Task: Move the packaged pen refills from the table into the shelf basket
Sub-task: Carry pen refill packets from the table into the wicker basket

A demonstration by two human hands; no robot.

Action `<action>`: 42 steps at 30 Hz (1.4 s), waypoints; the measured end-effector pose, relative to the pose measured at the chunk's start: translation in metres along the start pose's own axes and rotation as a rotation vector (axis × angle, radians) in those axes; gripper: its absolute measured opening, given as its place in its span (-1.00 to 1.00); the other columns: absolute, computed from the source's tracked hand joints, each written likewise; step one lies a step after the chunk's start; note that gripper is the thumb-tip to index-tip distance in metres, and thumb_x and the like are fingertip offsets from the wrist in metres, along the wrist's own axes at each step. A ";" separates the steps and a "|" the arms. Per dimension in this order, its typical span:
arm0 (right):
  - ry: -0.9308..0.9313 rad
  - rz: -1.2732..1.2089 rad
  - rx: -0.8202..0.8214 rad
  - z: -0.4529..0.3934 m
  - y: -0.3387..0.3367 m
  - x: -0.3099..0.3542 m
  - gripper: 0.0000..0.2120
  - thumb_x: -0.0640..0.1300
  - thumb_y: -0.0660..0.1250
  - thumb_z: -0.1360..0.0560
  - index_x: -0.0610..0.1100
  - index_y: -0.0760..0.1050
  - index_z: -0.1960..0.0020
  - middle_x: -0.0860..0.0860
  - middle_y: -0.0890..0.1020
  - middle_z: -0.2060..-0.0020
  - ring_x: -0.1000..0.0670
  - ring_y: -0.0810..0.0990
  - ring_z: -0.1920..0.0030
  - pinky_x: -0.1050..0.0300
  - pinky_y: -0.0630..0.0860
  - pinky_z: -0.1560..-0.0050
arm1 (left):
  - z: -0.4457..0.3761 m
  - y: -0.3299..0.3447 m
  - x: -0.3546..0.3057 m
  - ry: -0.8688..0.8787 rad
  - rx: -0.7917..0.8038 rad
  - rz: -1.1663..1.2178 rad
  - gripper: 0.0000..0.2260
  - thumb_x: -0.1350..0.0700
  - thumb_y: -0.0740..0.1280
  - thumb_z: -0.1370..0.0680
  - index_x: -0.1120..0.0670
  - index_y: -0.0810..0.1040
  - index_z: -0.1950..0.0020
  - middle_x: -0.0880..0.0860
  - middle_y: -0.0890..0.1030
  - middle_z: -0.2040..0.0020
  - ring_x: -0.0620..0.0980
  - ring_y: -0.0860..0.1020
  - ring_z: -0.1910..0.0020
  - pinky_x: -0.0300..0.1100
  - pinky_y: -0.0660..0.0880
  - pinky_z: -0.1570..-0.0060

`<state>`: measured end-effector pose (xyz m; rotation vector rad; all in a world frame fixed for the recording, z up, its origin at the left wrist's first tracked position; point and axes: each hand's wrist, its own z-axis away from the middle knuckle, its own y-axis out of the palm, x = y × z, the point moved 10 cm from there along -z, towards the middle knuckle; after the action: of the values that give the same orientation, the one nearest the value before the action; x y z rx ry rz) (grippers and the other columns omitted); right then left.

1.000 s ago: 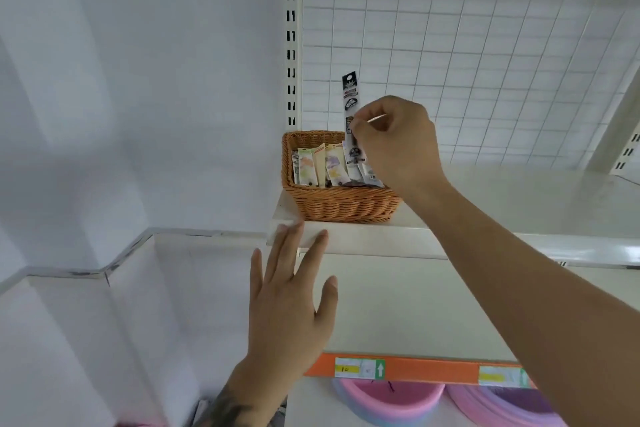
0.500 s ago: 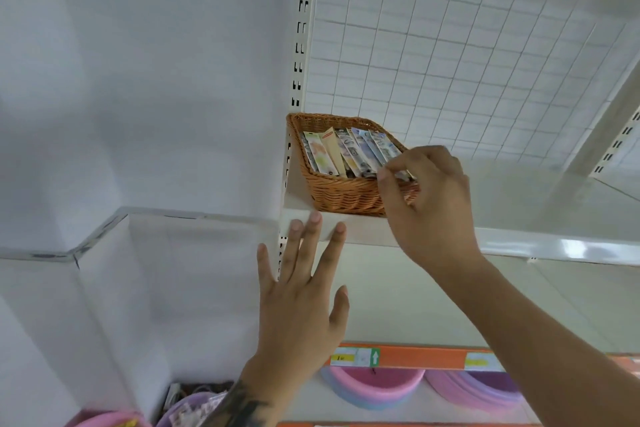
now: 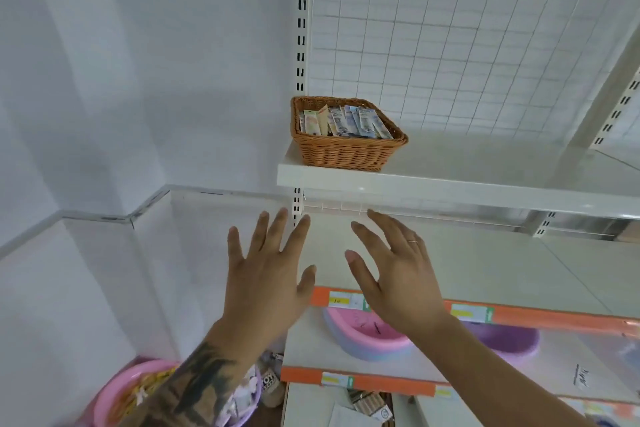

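Wicker basket: honey-brown woven basket (image 3: 349,149) stands at the left end of the white upper shelf (image 3: 450,189), close to its front edge, beside the slotted upright (image 3: 302,21).
Refills: flat, glossy packaged pen refills (image 3: 344,121) stand on edge in a row inside the basket, leaning slightly; none is in either hand.
Left hand: left hand (image 3: 266,274) is raised below the shelf's front edge, fingers straight and spread, holding nothing.
Right hand: right hand (image 3: 398,274) hangs beside it, fingers spread and lightly bent, empty, a thin ring on one finger.
Step in hand: judged a release just made; the hands look free to go for another packet, though no table shows.
Doing it well: slide each slim packet in edge-first alongside the row, so the slick sleeves do not fan out over the low woven rim.
Backdrop: white wire grid (image 3: 450,38) behind; pink plastic basins (image 3: 363,333) on the lower shelf.
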<state>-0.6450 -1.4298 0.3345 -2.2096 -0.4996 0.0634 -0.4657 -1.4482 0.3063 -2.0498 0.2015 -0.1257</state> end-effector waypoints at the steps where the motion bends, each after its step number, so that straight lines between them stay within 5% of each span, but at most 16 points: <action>1: -0.026 -0.003 0.025 0.010 0.000 0.003 -0.56 0.14 0.22 -0.65 -0.06 0.55 -0.41 -0.13 0.51 -0.44 -0.20 0.50 -0.41 -0.18 0.46 -0.36 | 0.012 -0.006 -0.001 -0.024 0.009 -0.004 -0.33 -0.30 0.18 -0.54 -0.07 0.32 -0.62 0.13 0.37 -0.59 0.25 0.36 -0.55 0.45 0.22 -0.41; 9: -0.353 -0.147 0.231 0.121 0.026 0.071 -0.46 0.22 0.13 -0.66 -0.06 0.48 -0.48 -0.17 0.49 -0.45 -0.26 0.49 -0.40 -0.22 0.47 -0.36 | 0.190 -0.033 0.002 -0.314 0.237 -0.121 -0.35 -0.34 -0.11 -0.59 -0.20 0.07 -0.67 0.03 0.15 -0.68 0.15 0.14 -0.65 0.33 0.00 -0.55; 14: -0.523 -0.303 0.477 0.214 0.046 0.165 -0.44 0.25 0.10 -0.60 -0.05 0.53 -0.41 -0.19 0.57 -0.38 -0.27 0.58 -0.32 -0.22 0.51 -0.30 | 0.351 -0.040 0.005 -0.561 0.420 -0.240 -0.43 -0.28 0.09 -0.56 -0.07 0.43 -0.50 0.16 0.46 -0.51 0.27 0.45 -0.46 0.41 0.29 -0.39; 20: -0.708 -0.417 0.659 0.314 0.032 0.246 -0.33 0.30 -0.08 -0.60 -0.04 0.46 -0.47 -0.16 0.52 -0.42 -0.24 0.52 -0.39 -0.21 0.45 -0.37 | 0.490 -0.062 0.006 -0.829 0.541 -0.269 -0.40 -0.32 0.05 -0.57 -0.06 0.41 -0.51 0.09 0.48 -0.48 0.19 0.45 -0.43 0.34 0.29 -0.38; 28: -0.893 -0.434 0.726 0.415 -0.019 0.320 -0.41 0.31 0.02 -0.64 0.01 0.37 -0.52 -0.09 0.46 -0.47 -0.15 0.43 -0.47 -0.14 0.39 -0.45 | 0.623 -0.117 -0.011 -1.010 0.513 -0.280 -0.39 -0.36 -0.07 -0.59 -0.13 0.39 -0.53 0.01 0.45 -0.50 0.13 0.40 -0.48 0.33 0.19 -0.45; 33: -0.952 -0.411 0.717 0.481 -0.065 0.381 -0.40 0.33 0.05 -0.60 0.01 0.49 -0.44 -0.13 0.56 -0.40 -0.18 0.56 -0.36 -0.14 0.49 -0.34 | 0.717 -0.168 -0.021 -1.105 0.504 -0.272 -0.38 -0.35 -0.16 -0.62 -0.20 0.14 -0.65 0.04 0.21 -0.66 0.13 0.18 -0.63 0.32 0.04 -0.54; 35: -1.036 -0.371 0.740 0.517 -0.081 0.410 -0.34 0.35 -0.09 -0.62 0.01 0.49 -0.44 -0.14 0.53 -0.43 -0.21 0.51 -0.42 -0.21 0.48 -0.38 | 0.759 -0.189 -0.026 -1.141 0.504 -0.260 -0.36 -0.35 -0.20 -0.60 -0.21 0.09 -0.66 0.02 0.15 -0.68 0.12 0.13 -0.64 0.31 0.00 -0.54; 36: -1.098 -0.333 0.748 0.537 -0.090 0.424 -0.35 0.35 -0.10 -0.65 0.01 0.49 -0.44 -0.14 0.51 -0.45 -0.23 0.47 -0.44 -0.25 0.47 -0.38 | 0.780 -0.201 -0.029 -1.162 0.492 -0.256 -0.38 -0.35 -0.18 -0.61 -0.21 0.11 -0.66 0.02 0.16 -0.68 0.13 0.14 -0.64 0.31 0.00 -0.54; 39: -1.161 -0.309 0.729 0.588 -0.129 0.457 -0.52 0.30 0.32 -0.57 0.01 0.59 -0.33 -0.12 0.63 -0.30 -0.20 0.62 -0.30 -0.21 0.58 -0.23 | 0.848 -0.229 -0.042 -1.240 0.464 -0.234 -0.45 -0.32 -0.05 -0.67 -0.21 0.12 -0.64 -0.01 0.14 -0.68 0.11 0.13 -0.65 0.31 -0.03 -0.55; 42: -1.170 -0.351 0.757 0.639 -0.160 0.487 -0.48 0.33 0.18 -0.61 0.05 0.52 -0.41 -0.06 0.61 -0.35 -0.13 0.61 -0.33 -0.14 0.53 -0.31 | 0.914 -0.248 -0.055 -1.318 0.426 -0.199 -0.48 -0.31 0.00 -0.66 -0.21 0.15 -0.61 -0.02 0.20 -0.66 0.08 0.18 -0.63 0.30 -0.01 -0.57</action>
<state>-0.3869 -0.6857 0.1082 -1.1305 -1.2229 1.1818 -0.3374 -0.5314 0.0976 -1.3668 -0.7756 0.9566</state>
